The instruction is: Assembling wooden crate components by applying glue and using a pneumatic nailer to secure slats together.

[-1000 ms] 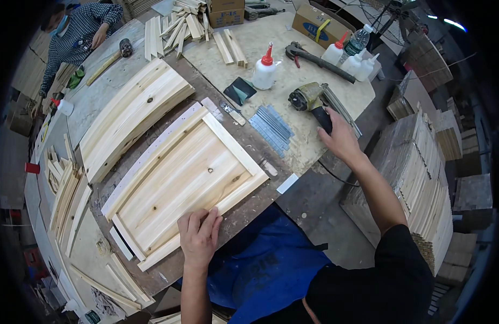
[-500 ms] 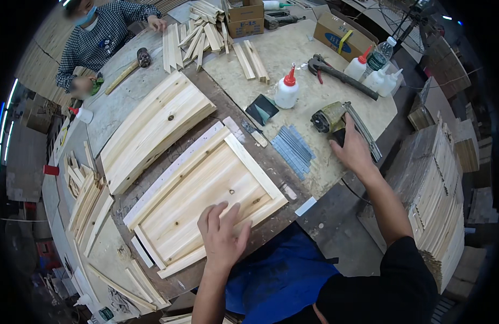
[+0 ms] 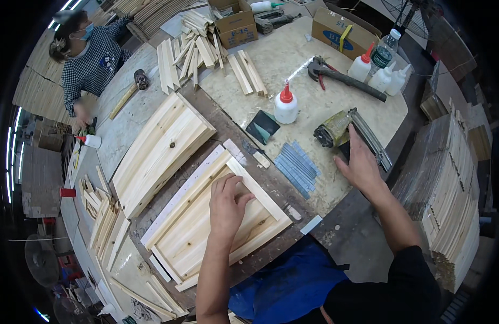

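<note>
A tapered wooden panel (image 3: 206,227) with raised strips along its edges lies on the table in front of me. Over its upper part is my left hand (image 3: 226,202), fingers bent and thumb apart, with nothing visibly held; whether the fingertips touch the wood I cannot tell. A nail gun (image 3: 332,131) rests on its side at the right of the table. My right hand (image 3: 361,164) is alongside it, fingers stretched against or just beside its long magazine and thumb spread. Blue-grey nail strips (image 3: 297,168) lie between the panel and the nail gun.
Behind the panel sits a curved stack of boards (image 3: 163,146). A red-capped glue bottle (image 3: 286,108), a hammer (image 3: 346,81), cartons (image 3: 341,35) and loose wood strips (image 3: 198,48) are farther back. Stacked boards (image 3: 443,189) stand right. A co-worker (image 3: 90,65) is at the far left.
My left hand has moved up over the panel, toward its far strip. The right hand stays by the nail gun, its thumb farther from the tool. The co-worker has reached an arm back.
</note>
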`<move>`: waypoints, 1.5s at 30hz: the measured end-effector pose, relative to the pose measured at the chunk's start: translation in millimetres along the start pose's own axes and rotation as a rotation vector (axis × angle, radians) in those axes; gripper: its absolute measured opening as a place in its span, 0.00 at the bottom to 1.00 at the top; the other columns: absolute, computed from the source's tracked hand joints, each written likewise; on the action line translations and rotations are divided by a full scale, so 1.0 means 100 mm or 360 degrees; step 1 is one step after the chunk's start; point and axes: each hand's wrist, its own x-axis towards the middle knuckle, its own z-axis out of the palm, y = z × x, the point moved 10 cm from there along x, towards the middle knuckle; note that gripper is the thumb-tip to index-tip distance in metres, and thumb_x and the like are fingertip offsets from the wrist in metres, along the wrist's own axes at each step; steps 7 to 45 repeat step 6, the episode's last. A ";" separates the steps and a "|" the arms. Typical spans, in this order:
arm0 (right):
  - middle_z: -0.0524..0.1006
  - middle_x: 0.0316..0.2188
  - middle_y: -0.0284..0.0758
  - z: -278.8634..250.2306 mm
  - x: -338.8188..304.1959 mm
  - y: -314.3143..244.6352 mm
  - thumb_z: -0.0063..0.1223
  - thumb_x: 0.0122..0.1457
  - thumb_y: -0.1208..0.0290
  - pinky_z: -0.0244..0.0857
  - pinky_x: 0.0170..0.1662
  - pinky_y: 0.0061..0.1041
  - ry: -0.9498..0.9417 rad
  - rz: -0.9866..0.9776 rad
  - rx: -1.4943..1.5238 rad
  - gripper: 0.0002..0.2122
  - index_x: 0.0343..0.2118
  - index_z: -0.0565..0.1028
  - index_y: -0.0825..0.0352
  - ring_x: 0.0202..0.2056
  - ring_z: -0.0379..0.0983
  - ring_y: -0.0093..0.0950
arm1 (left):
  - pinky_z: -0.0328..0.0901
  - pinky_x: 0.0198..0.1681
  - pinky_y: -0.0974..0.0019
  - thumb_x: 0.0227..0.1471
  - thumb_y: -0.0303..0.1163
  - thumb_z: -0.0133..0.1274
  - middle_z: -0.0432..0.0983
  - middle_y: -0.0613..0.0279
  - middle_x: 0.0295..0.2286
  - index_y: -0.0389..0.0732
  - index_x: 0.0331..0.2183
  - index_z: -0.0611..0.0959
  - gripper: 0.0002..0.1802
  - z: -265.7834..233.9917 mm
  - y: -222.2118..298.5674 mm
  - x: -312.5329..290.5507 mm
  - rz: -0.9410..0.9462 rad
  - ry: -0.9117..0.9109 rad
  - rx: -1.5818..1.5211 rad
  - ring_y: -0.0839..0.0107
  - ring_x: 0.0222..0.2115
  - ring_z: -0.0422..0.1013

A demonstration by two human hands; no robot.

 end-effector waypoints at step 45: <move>0.70 0.66 0.63 0.05 -0.01 0.06 0.70 0.61 0.63 0.64 0.70 0.44 -0.0046 -0.0001 0.0061 0.48 0.75 0.51 0.80 0.65 0.70 0.56 | 0.65 0.67 0.50 0.61 0.34 0.66 0.73 0.41 0.61 0.42 0.66 0.76 0.33 -0.22 -0.13 0.02 -0.0029 0.0273 0.0341 0.45 0.61 0.70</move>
